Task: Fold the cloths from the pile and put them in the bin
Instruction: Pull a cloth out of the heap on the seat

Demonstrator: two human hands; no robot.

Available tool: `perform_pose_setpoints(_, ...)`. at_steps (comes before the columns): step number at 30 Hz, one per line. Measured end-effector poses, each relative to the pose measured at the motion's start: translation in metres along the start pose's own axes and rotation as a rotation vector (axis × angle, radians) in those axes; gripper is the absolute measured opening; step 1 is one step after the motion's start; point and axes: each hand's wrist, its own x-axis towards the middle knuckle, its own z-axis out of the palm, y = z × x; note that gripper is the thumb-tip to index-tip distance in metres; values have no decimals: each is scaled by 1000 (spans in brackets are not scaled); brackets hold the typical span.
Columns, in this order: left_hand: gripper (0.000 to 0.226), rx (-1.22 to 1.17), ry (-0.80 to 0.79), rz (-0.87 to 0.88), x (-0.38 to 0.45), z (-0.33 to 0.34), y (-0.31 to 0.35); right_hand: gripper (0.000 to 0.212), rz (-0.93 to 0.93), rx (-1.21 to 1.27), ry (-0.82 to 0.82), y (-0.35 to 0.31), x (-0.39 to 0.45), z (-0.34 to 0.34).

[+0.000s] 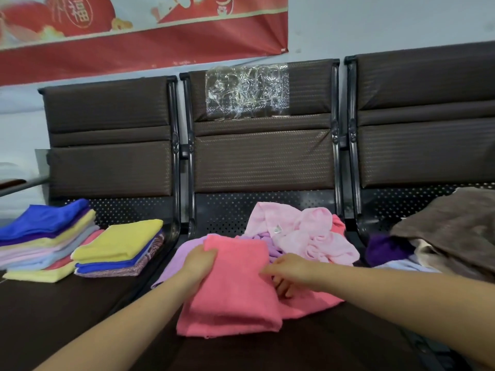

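Observation:
A coral pink cloth [235, 287], folded over, lies on the middle seat in front of me. My left hand [199, 263] grips its left edge near the top corner. My right hand [286, 274] rests on its right side with fingers curled down against the fabric. Behind it sits the loose pile: a light pink cloth [302, 231], a lilac cloth [184, 253] and a purple one [270, 245]. Two stacks of folded cloths are on the left seat, one topped yellow [120, 241], one topped blue [45, 218]. No bin is in view.
Three dark brown padded chairs [262, 159] in a row stand against the wall. A brown towel [455, 226], a dark purple cloth [383, 249] and a white one lie on the right seat. A red banner [139, 44] hangs on the wall.

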Motion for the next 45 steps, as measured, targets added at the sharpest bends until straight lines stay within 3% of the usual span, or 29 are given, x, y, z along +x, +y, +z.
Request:
perform_pose_setpoints(3,18,78,20,-42,-2,-17,-4,29,10,-60,-21,-6,4,16)
perform_pose_setpoints(4,14,142,73,-132,1,-23,-10,32,25,-73,-5,-6,8,18)
perform_pose_setpoints(7,23,249,90,-403,5,-30,-32,39,38,-80,87,-10,16,23)
perform_pose_setpoints(10,35,327,103,-460,1,-26,-42,44,54,-16,181,-11,22,29)
perform_pose_setpoints(14,30,-124,77,-537,-15,-20,-35,45,-31,160,225,-10,36,36)
perform_pose_setpoints(16,35,-244,-25,-620,-23,-20,-31,48,-33,281,113,-15,36,44)
perform_pose_setpoints(20,24,-302,-79,-575,-30,-19,-24,62,-43,283,-136,-22,31,55)
perform_pose_setpoints(23,16,-318,-38,-503,-28,-32,-26,31,-104,360,-211,-32,27,54)
perform_pose_setpoints(26,27,-365,-19,-430,-18,-55,-26,13,-177,454,-91,-50,24,51)
perform_pose_setpoints(29,17,-415,-22,-390,-9,-81,-14,39,-189,461,38,-80,41,53)
perform_pose_setpoints(31,9,-405,-42,-383,-1,-100,-2,32,-191,415,49,-104,54,58)
perform_pose_setpoints(34,11,-311,-21,-358,20,-142,0,22,-231,347,55,-145,84,73)
perform_pose_setpoints(38,12,-9,313,-252,56,-210,-10,34,-295,411,18,-207,140,112)
perform_pose_setpoints(40,9,249,437,-124,78,-242,-15,39,-336,499,27,-236,160,131)
perform_pose_setpoints(42,35,561,543,-42,100,-275,-35,42,-347,600,6,-255,188,160)
perform_pose_setpoints(43,44,667,582,-31,105,-284,-43,40,-336,604,-11,-257,201,174)
perform_pose_setpoints(45,38,812,566,-48,116,-290,-73,25,-307,445,-21,-248,219,205)
